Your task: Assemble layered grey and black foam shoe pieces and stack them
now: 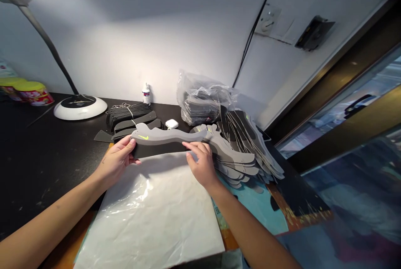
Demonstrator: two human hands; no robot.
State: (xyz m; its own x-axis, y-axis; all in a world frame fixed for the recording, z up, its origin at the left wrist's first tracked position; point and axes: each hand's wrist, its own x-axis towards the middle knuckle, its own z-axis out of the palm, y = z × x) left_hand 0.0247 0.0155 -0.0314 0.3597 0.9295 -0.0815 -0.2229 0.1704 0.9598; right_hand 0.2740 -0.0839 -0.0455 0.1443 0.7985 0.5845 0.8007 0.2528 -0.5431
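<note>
Both my hands hold a long, curved grey foam shoe-upper piece with a neon yellow swoosh logo near its left end. My left hand pinches that end, and my right hand grips the piece farther along, its fingers over the top edge. A dark strip lies along the piece's underside. Just right of my right hand is a fanned stack of similar grey pieces. Below both hands lies a white plastic-covered sheet.
A black tabletop holds strapped black bundles, a white earbud case, a small glue bottle, and a plastic bag of dark pieces. A white lamp base stands left, with yellow-lidded cans behind.
</note>
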